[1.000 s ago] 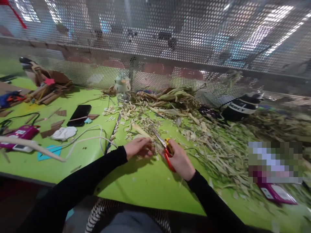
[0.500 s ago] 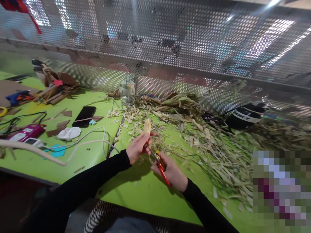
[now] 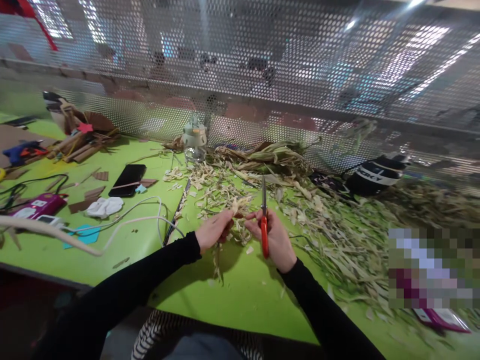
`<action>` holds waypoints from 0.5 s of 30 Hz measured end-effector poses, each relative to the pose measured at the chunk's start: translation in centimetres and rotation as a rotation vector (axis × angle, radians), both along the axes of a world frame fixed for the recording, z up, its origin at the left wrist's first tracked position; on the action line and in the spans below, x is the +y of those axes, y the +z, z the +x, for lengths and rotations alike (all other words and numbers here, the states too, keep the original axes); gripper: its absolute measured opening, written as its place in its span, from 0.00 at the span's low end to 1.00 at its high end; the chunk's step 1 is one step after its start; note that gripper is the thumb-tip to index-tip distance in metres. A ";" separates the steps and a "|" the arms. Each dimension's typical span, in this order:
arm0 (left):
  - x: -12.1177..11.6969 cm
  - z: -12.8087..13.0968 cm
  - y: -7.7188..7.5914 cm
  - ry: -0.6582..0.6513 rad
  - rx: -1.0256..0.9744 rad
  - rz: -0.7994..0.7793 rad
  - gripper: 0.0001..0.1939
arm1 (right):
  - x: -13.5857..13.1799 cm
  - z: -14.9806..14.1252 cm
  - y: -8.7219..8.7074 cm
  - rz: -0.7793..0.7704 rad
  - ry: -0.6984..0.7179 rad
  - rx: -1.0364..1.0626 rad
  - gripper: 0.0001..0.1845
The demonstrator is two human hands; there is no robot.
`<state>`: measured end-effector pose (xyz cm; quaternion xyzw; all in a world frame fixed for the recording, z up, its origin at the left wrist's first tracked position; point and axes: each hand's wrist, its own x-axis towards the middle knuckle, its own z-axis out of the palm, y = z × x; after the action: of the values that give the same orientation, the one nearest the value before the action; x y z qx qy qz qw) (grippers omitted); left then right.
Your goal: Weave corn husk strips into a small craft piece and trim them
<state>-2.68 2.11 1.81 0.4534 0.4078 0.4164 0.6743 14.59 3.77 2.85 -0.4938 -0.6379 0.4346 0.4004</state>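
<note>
My left hand [image 3: 214,230] is closed on a pale piece of dried husk [image 3: 239,204]; its top sticks out beyond the fingertips. A thin husk strip [image 3: 217,264] hangs below that hand. In my right hand [image 3: 278,246] is a pair of scissors [image 3: 264,230] with a red handle, blades pointing away from me. The thumb and fingertips of the right hand reach toward the husk; whether they touch it I cannot tell. Cut husk scraps [image 3: 204,182] lie just beyond both hands on the green table [image 3: 240,300].
A bundle of long husks [image 3: 270,155] lies at the back beside a clear bottle [image 3: 195,140]. Loose strips [image 3: 348,250] cover the right side, near a black pouch [image 3: 375,175]. Leftward are a phone [image 3: 128,180], white cables [image 3: 131,215] and crumpled tissue [image 3: 105,206]. A perforated metal screen [image 3: 240,60] stands behind.
The scissors, lately at the husk by my left hand, have swung upright and away from it. The husk's upright pale end now shows lower and spread, and a strip dangles beneath my left hand.
</note>
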 end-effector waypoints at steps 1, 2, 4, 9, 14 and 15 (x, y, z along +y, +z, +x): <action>-0.1 0.1 -0.3 0.005 0.067 0.067 0.24 | 0.1 -0.3 -0.1 0.015 -0.017 0.029 0.25; -0.1 0.3 -0.6 0.008 0.143 0.130 0.24 | 0.2 -0.6 -0.1 0.025 -0.033 0.058 0.25; -0.2 0.4 -1.1 -0.004 0.284 0.224 0.25 | 0.2 -1.2 -0.1 0.036 -0.058 0.128 0.24; -0.6 0.8 -1.8 -0.046 0.346 0.295 0.25 | 0.2 -1.9 -0.1 0.038 -0.094 0.236 0.22; -0.8 1.1 -1.7 -0.027 0.214 0.233 0.25 | 0.1 -1.6 -0.4 -0.004 -0.093 0.269 0.19; -0.8 1.1 -1.6 -0.033 0.195 0.220 0.26 | 0.0 -1.6 -0.4 -0.013 -0.074 0.267 0.18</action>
<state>-1.54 1.35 0.16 0.5697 0.4157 0.4013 0.5845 13.02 3.82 2.43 -0.4572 -0.5575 0.4855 0.4944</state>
